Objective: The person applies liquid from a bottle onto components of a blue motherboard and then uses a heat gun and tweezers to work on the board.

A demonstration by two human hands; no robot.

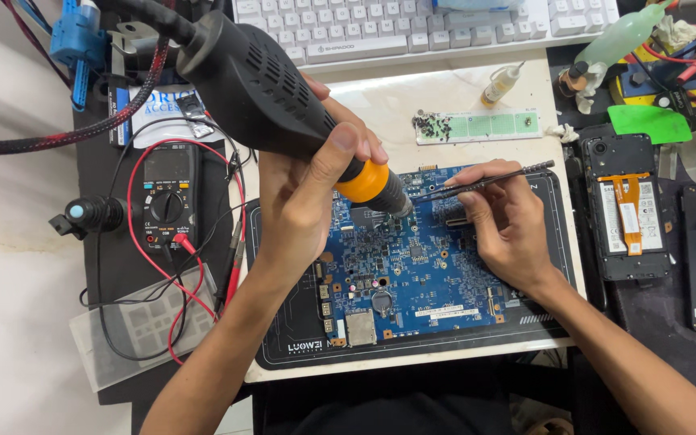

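Left hand (304,201) grips hot-air gun (267,89) (nozzle down) over blue circuit board (412,274); right hand (509,225) pinches tweezers (477,184).

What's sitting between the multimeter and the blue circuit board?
In the head view, the left hand and forearm cross that stretch between multimeter and circuit board, over red and black probe leads and the black mat's edge.

My left grip (308,189) covers the upper left corner of the blue circuit board (412,278); my right grip (509,225) hides the board's right edge; the hot-air tool (267,89) has its hose cut off by the top edge; its nozzle blocks the spot where the tweezers (485,181) meet the board; the keyboard (412,28) is cropped above; the board's parts are too small to tell.
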